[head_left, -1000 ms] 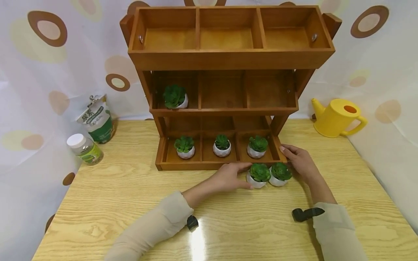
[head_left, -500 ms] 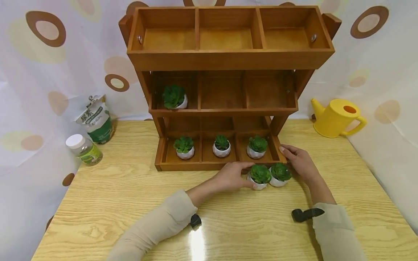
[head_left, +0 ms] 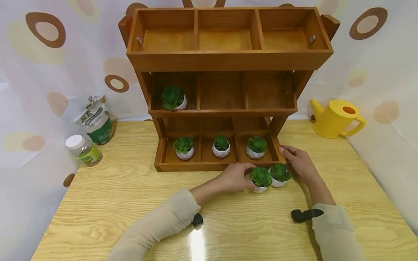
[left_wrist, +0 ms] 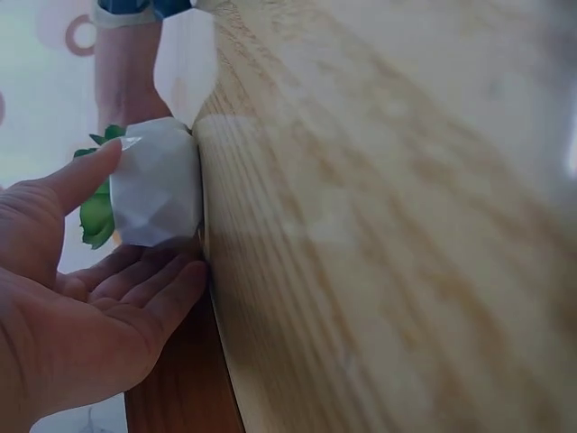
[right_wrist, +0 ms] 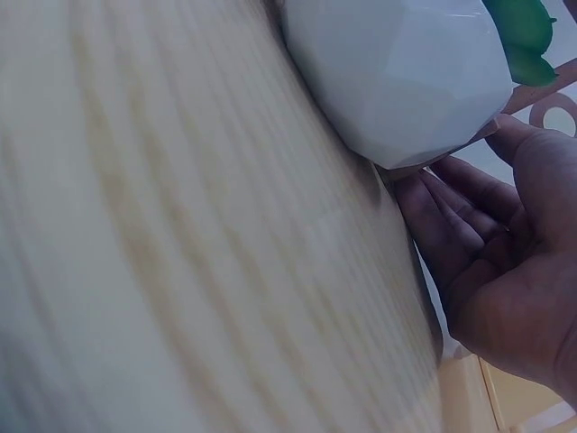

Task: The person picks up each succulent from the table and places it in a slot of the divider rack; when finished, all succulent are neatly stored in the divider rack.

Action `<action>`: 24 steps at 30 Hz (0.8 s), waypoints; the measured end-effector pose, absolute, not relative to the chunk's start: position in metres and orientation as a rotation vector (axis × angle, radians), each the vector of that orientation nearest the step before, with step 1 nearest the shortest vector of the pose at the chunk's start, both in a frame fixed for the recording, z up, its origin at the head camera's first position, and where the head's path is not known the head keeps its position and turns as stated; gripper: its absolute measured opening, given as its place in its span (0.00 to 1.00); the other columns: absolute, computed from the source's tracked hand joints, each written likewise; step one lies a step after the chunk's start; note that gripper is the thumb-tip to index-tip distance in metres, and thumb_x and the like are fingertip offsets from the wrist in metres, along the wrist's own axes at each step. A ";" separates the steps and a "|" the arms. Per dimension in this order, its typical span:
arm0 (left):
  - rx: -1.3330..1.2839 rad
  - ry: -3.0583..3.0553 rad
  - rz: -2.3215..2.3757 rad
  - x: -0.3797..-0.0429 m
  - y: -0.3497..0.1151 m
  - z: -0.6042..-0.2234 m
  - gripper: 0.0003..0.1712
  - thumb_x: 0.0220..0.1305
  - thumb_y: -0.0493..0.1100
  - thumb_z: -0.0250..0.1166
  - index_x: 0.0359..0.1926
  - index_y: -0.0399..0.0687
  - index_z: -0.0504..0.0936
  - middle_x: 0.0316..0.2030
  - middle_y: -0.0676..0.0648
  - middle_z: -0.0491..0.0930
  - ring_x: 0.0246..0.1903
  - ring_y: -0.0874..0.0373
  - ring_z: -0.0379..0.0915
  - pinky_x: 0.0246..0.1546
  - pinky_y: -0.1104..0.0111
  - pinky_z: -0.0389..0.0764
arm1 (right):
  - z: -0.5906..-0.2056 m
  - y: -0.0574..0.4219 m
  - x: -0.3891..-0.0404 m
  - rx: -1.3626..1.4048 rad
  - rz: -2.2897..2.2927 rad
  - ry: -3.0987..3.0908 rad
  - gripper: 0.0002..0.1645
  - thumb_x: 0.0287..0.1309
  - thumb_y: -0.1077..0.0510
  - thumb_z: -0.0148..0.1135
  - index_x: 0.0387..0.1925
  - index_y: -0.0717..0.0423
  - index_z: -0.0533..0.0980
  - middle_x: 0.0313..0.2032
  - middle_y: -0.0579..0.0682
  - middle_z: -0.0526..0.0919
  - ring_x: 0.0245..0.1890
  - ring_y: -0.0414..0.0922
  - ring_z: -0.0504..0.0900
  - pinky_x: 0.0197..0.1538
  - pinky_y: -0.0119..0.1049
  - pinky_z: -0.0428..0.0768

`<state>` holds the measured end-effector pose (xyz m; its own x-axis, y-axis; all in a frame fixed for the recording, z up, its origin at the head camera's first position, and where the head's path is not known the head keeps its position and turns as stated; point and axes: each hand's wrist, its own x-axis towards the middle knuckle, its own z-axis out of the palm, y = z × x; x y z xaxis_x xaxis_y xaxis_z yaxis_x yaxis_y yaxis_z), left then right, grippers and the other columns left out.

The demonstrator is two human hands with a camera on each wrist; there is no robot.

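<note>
A three-tier wooden plant stand (head_left: 228, 61) rises at the back of the table. Before its bottom tier, my left hand (head_left: 236, 177) holds a potted succulent (head_left: 261, 177) by its white faceted pot. The left wrist view shows the thumb against one side of that pot (left_wrist: 155, 185) and the fingers at the other. Touching or nearly touching it on the right is a second potted succulent (head_left: 279, 172). My right hand (head_left: 299, 161) grips the bottom tier's right end, thumb on its edge; some fingers are hidden in the head view.
Bottom-tier compartments hold a left succulent (head_left: 184, 148), a middle one (head_left: 221, 146) and a right one (head_left: 256, 148). Another succulent (head_left: 174, 98) sits middle tier left. A yellow watering can (head_left: 336, 117) stands right; a lidded jar (head_left: 85, 150) and a clipped bag (head_left: 98, 121) stand left.
The left hand has closed in round the pot and shifted slightly right and toward me, the succulent moving with it. The right hand has stayed at the stand's end.
</note>
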<state>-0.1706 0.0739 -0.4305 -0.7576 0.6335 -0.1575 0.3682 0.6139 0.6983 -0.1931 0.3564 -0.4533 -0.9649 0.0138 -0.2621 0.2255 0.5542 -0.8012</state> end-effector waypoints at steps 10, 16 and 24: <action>0.829 2.451 0.940 -0.169 0.072 -0.431 0.39 0.55 0.56 0.78 0.67 0.57 0.76 0.60 0.55 0.82 0.62 0.58 0.75 0.61 0.71 0.75 | -0.452 0.349 -0.192 0.193 -1.404 2.555 0.47 0.71 0.28 0.44 0.78 0.52 0.60 0.71 0.61 0.70 0.68 0.57 0.73 0.49 0.26 0.81; 0.863 2.461 0.908 -0.167 0.071 -0.431 0.38 0.53 0.56 0.78 0.66 0.58 0.78 0.58 0.56 0.83 0.60 0.59 0.76 0.60 0.72 0.74 | -0.451 0.352 -0.191 0.202 -1.383 2.556 0.46 0.72 0.28 0.43 0.78 0.53 0.60 0.71 0.62 0.70 0.65 0.54 0.76 0.52 0.29 0.81; 0.868 2.450 0.965 -0.163 0.059 -0.418 0.40 0.53 0.57 0.78 0.67 0.60 0.77 0.58 0.57 0.83 0.59 0.61 0.77 0.58 0.72 0.76 | -0.449 0.353 -0.190 0.215 -1.376 2.559 0.46 0.72 0.28 0.43 0.77 0.53 0.61 0.70 0.62 0.72 0.57 0.45 0.80 0.47 0.26 0.81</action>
